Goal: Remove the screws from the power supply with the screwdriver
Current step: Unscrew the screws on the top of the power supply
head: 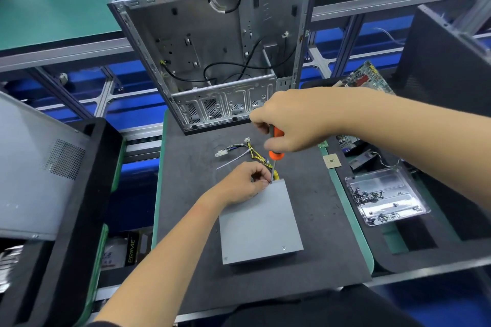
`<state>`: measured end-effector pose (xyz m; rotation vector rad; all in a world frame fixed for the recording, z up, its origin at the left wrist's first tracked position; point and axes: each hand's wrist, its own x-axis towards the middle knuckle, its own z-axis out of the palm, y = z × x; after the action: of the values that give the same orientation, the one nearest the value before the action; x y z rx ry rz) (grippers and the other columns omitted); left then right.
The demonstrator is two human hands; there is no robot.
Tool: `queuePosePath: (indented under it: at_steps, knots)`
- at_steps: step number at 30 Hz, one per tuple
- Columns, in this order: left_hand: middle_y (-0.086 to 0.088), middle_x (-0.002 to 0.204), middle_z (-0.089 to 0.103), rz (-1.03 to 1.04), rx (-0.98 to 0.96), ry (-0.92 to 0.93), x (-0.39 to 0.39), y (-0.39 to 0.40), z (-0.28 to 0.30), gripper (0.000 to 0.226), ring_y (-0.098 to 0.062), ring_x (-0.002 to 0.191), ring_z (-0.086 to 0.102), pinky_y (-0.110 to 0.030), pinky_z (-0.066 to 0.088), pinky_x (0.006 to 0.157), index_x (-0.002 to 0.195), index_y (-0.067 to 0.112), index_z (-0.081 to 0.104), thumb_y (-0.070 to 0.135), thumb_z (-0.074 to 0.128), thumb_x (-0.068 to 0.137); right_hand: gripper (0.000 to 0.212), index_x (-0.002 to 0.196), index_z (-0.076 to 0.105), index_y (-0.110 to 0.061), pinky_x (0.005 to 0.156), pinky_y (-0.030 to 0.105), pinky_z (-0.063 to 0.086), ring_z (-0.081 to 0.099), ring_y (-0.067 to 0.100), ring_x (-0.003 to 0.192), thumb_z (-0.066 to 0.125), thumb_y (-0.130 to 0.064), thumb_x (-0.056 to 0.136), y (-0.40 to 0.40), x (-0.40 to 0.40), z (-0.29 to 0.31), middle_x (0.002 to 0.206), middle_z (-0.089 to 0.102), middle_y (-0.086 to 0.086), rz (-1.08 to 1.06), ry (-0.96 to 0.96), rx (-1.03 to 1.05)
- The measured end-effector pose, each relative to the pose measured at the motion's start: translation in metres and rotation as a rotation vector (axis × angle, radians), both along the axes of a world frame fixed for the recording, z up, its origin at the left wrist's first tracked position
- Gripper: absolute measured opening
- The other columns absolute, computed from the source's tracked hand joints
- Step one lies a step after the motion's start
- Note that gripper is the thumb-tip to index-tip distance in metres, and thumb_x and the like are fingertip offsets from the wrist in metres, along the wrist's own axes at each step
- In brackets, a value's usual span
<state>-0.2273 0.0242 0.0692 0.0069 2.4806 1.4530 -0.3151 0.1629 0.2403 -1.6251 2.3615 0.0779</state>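
Orange-handled screwdriver (275, 146) gripped by right hand (295, 119); left hand (244, 183) pinches at power supply (259, 223) far corner. Keep shaft vertical, pressure firm.

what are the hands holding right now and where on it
The right hand grips the screwdriver by its orange handle. The left hand pinches at the power supply's far corner, beside the tip.

Green bench (66, 8), aluminium frame (79, 50) — blue bins (132, 111)
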Motion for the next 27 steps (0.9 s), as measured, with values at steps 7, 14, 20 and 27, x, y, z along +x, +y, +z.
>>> queuePosePath:
  at_steps: [7,14,20,27]
  knots:
    - [0.014,0.069,0.043,-0.208,-0.398,0.052,-0.014,0.007,0.016,0.030,-0.001,0.063,0.041,-0.012,0.031,0.056,0.064,0.027,0.045,0.003,0.052,0.082,0.012,0.092,0.050,-0.017,0.055,0.027,0.035,0.044,0.000,0.066,0.056,-0.028,0.090,0.000,0.001,-0.001,0.069,0.050,-0.015,0.052,-0.033,-0.042]
    - [0.012,0.067,0.048,-0.282,-0.328,-0.036,-0.021,0.003,0.022,0.013,0.000,0.058,0.044,-0.006,0.034,0.054,0.083,0.009,0.058,-0.003,0.054,0.081,0.016,0.088,0.053,-0.019,0.053,0.015,0.032,0.043,-0.007,0.065,0.064,-0.016,0.078,0.005,0.000,0.004,0.064,0.048,-0.019,0.030,-0.072,-0.094]
    - [0.008,0.070,0.052,-0.280,-0.296,-0.175,-0.028,0.001,0.021,0.014,-0.003,0.060,0.047,-0.006,0.035,0.049,0.093,0.006,0.060,-0.001,0.053,0.083,0.021,0.085,0.055,-0.020,0.050,0.026,0.034,0.047,-0.002,0.061,0.070,-0.026,0.072,0.010,-0.002,0.008,0.060,0.051,-0.016,-0.074,-0.084,-0.207]
    - [0.000,0.070,0.056,-0.249,-0.159,-0.237,-0.027,-0.003,0.022,0.020,0.003,0.049,0.049,-0.009,0.038,0.048,0.081,0.016,0.058,-0.003,0.058,0.088,0.022,0.083,0.051,-0.020,0.054,0.030,0.040,0.046,0.000,0.067,0.069,-0.024,0.072,0.012,0.000,-0.003,0.062,0.051,-0.015,-0.079,-0.088,-0.159]
